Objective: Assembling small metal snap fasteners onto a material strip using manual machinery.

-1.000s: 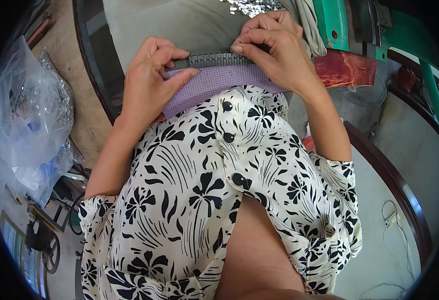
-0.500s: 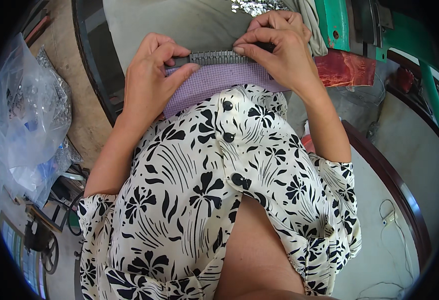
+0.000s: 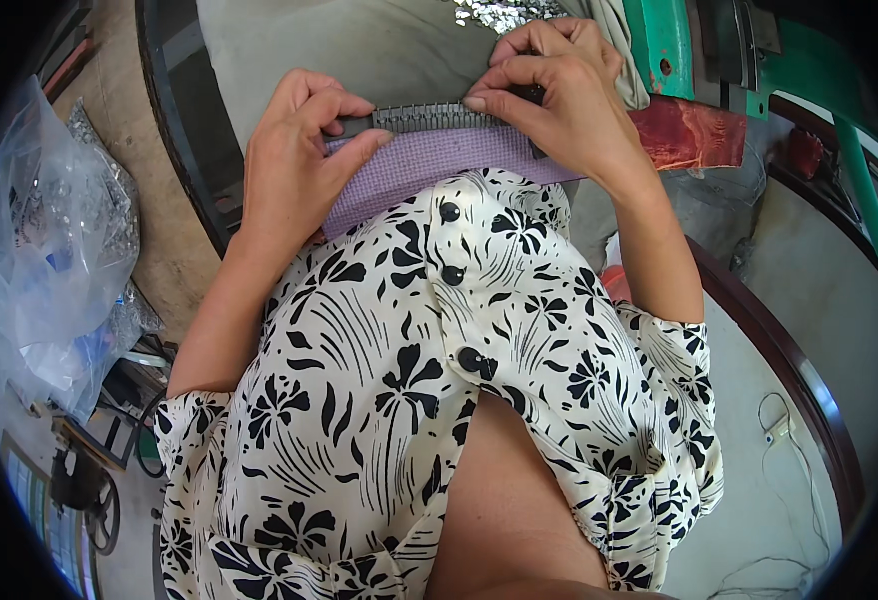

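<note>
A dark grey bar with a row of small metal teeth or pins [image 3: 424,117] lies crosswise above a purple checked cloth [image 3: 409,170]. Thumb and fingers of my left hand [image 3: 299,150] pinch its left end. At the other end, my right hand [image 3: 574,110] is closed too, with thumb and forefinger pressed together on the bar and the other fingers curled behind. The right fingers hide that end, so I cannot see whether they hold a small piece as well. Beyond the hands, a heap of small shiny silver pieces [image 3: 504,12] lies on a grey-green cloth [image 3: 299,55].
A green metal machine frame [image 3: 661,60] stands at the far right, with a red patterned sheet [image 3: 694,135] below it. Clear plastic bags [image 3: 49,270] fill the left side. A dark curved wooden edge [image 3: 789,370] and a pale cable [image 3: 781,432] are at right.
Both hands keep their grip on the bar. The bar and the hands appear shifted very slightly left in the picture, along with the surroundings.
</note>
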Available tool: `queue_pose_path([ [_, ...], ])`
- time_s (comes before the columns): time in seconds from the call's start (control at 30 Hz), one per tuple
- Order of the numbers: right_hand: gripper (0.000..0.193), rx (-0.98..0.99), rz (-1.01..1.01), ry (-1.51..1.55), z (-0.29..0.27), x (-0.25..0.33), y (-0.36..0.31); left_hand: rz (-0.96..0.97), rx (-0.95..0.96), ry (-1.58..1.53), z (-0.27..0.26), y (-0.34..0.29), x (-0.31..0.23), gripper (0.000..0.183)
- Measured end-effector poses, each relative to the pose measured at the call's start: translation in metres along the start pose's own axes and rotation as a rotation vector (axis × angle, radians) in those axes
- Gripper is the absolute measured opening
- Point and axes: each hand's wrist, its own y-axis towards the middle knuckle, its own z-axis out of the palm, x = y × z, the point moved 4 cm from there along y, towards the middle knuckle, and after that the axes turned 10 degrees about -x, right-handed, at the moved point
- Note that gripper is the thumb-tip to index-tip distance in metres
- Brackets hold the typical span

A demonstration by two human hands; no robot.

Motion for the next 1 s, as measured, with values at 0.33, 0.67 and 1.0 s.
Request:
queue_pose_path([
  [0.33,0.017,0.022,-0.032,-0.019,-0.008,-0.009,-0.003,0.004,-0.001,-0.012,0.001,0.001,0.002,0.028],
  [0.67,0.012,0.049,-0.015,0.079,-0.010,-0.016,-0.006,-0.006,-0.003,-0.006,0.002,-0.002,0.002,0.028],
  [1.0,0.011,-0.130,-0.009,0.137,-0.031,-0.012,-0.015,-0.003,0.037,-0.027,-0.004,-0.002,0.006,0.025],
])
